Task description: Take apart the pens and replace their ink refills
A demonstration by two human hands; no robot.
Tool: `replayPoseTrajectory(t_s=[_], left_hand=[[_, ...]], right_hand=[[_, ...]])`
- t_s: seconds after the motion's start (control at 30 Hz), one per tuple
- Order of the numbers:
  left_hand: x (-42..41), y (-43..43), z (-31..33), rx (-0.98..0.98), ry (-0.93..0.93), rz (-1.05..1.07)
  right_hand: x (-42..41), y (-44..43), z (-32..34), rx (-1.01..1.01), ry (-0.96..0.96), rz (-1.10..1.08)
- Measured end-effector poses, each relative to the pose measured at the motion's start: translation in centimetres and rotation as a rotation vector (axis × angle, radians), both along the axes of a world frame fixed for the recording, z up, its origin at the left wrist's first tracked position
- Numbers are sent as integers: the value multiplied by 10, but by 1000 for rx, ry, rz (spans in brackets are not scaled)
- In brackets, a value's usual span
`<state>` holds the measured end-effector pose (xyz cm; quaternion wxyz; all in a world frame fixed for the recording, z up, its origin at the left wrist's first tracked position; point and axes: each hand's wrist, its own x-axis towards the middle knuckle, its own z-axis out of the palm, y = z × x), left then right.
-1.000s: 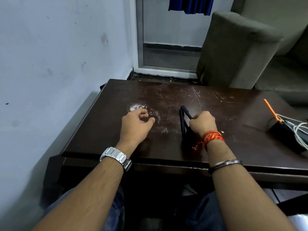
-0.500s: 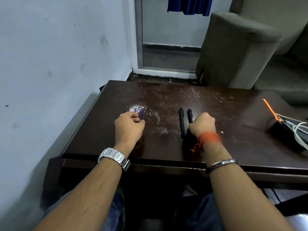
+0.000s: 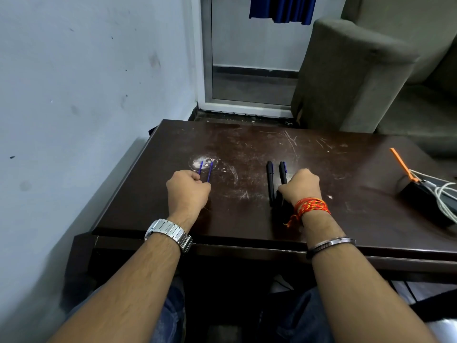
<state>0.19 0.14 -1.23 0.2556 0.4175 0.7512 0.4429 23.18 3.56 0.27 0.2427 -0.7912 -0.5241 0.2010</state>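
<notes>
Centrally, a dark brown scratched wooden table [image 3: 259, 149] fills the middle of the frame, seen from above by a seated person. Both forearms reach in from the bottom edge.

Left hand [image 3: 188, 191], left of centre: curled into a loose fist, knuckles up, resting on the tabletop. Two thin blue ink refills [image 3: 205, 171] stick out past its fingers, pointing toward the top of the frame, lying side by side with a small gap. Near ends are hidden under the hand; it appears to pinch them, though the finger contact itself cannot be seen. Tips lie over a whitish scuffed patch [image 3: 202, 162] on the wood. Silver metal link watch [image 3: 170, 234] on this wrist.

Right hand [image 3: 303, 188], right of centre: also closed in a fist, fingers tucked under. Two black pens [image 3: 276, 180] lie parallel just to its left, pointing up-frame. The right-hand pen runs under the knuckles and seems gripped; the left-hand pen lies just beside it, and whether the hand touches it cannot be told. Lower ends merge into shadow. Orange-red braided thread band [image 3: 312, 206] on the wrist, thin dark metal bangle [image 3: 330, 243] lower on the forearm.

Refills and pens are well apart.

Far right edge: black box-shaped object [image 3: 420, 199] with white cables [image 3: 442, 191] and an orange stick [image 3: 401, 164] angled above it.

Upper right: grey upholstered armchair [image 3: 351, 75] behind the table.
</notes>
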Motion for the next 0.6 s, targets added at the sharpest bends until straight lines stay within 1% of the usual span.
replayPoseTrajectory(t_s=[0.33, 0.47, 0.6], left_hand=[[-1, 0, 0, -1, -40, -3], [-2, 1, -1, 20, -38, -28], [1, -1, 8, 92, -17, -69]], right_hand=[[2, 0, 0, -8, -53, 36], [4, 0, -1, -31, -35, 38], [-3, -3, 9, 75, 5, -7]])
